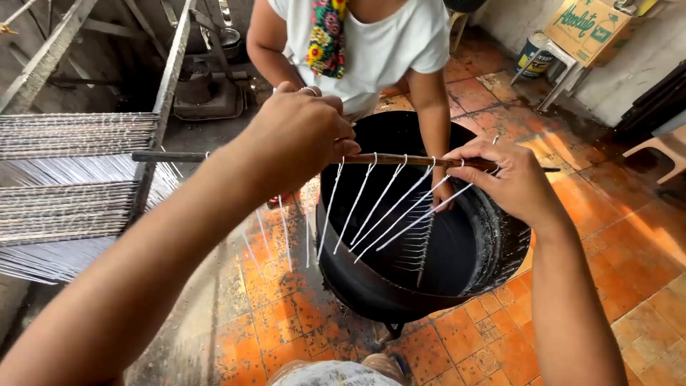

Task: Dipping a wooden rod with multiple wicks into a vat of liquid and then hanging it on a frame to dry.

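A large black basin (493,250) sits on the orange tiled floor (629,250) below both hands, with another person in a white shirt (379,43) standing just beyond it. The left hand (296,139), arm stretched forward and knuckles up, has its fingers curled tight around a thin wooden stick (389,160) held level over the basin. The right hand (511,179) (wrist bent inward) pinches the stick's other end, and white wicks (389,207) hang from the stick between the two sets of fingers.
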